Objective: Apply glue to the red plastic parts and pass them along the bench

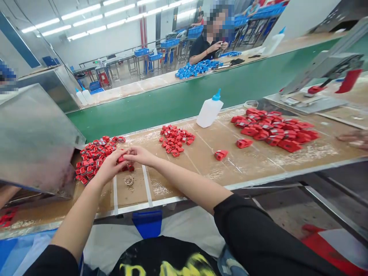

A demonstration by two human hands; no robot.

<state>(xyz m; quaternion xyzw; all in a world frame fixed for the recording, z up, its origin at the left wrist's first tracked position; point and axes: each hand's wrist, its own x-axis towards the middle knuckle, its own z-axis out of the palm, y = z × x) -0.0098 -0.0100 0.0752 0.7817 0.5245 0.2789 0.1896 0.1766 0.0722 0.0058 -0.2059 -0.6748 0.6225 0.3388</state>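
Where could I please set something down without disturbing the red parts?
The green belt behind the bottle looks bare, as does the tabletop between the middle pile and the left loose part. It is crowded at the left pile, where the left hand and right hand meet, and at the right pile.

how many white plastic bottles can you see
4 white plastic bottles: one on the near brown tabletop, two side by side beyond the green belt at left, one beyond it at right. Others may be hidden.
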